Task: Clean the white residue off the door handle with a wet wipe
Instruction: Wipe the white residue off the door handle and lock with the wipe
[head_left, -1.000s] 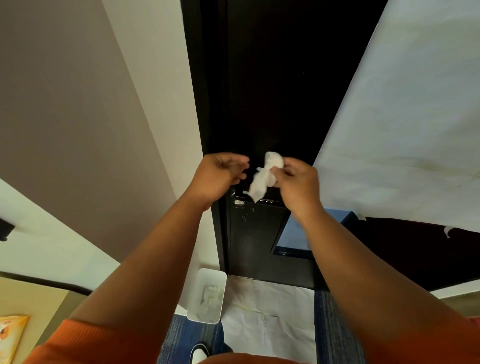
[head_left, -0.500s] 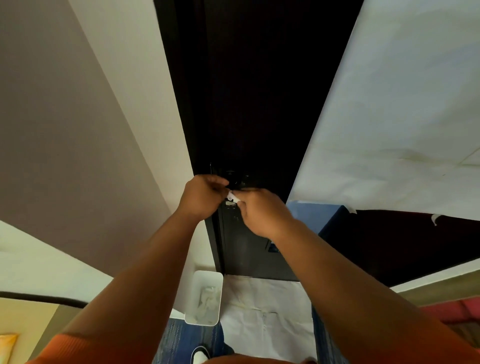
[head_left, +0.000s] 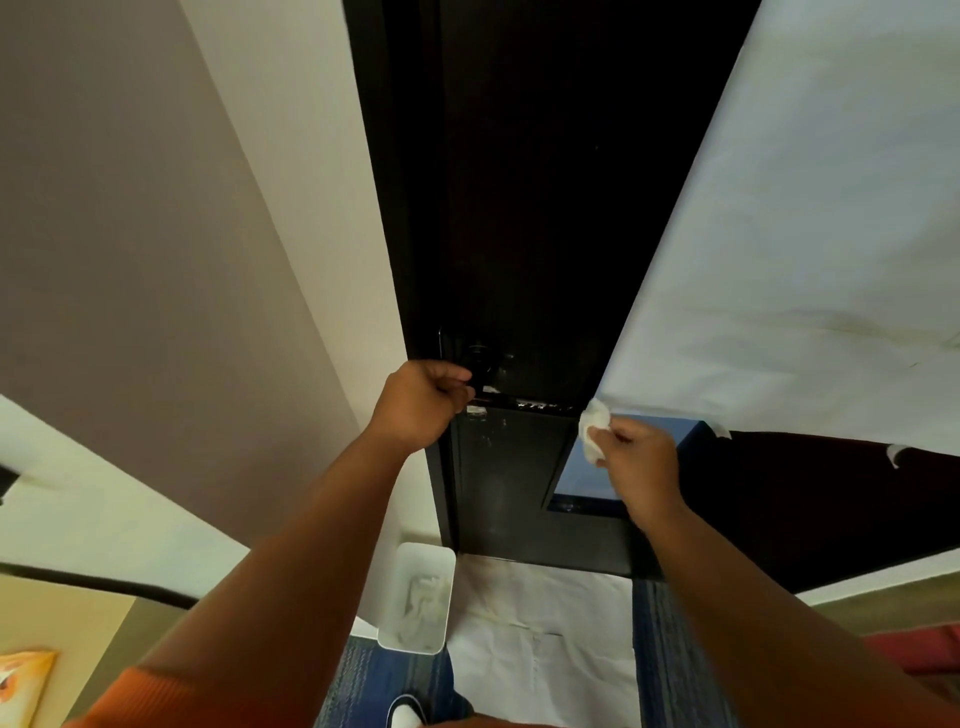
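Both hands are up at the door. The left hand has its fingers curled tight round the left end of the door handle, holding it. The right hand pinches a scrunched-up wet wipe between thumb and fingers. The wipe is just off the right end of the handle and not touching it.

Little white spots show along the handle. A white patch sits just under the left hand. So I think the cleaning is not done, and this looks like a gap between rubs. Next, the wipe needs to go onto the handle and press on the spots while the left hand holds it steady.

Behind is the dark door. Far down on the floor stands a white bin with what look like used wipes inside.
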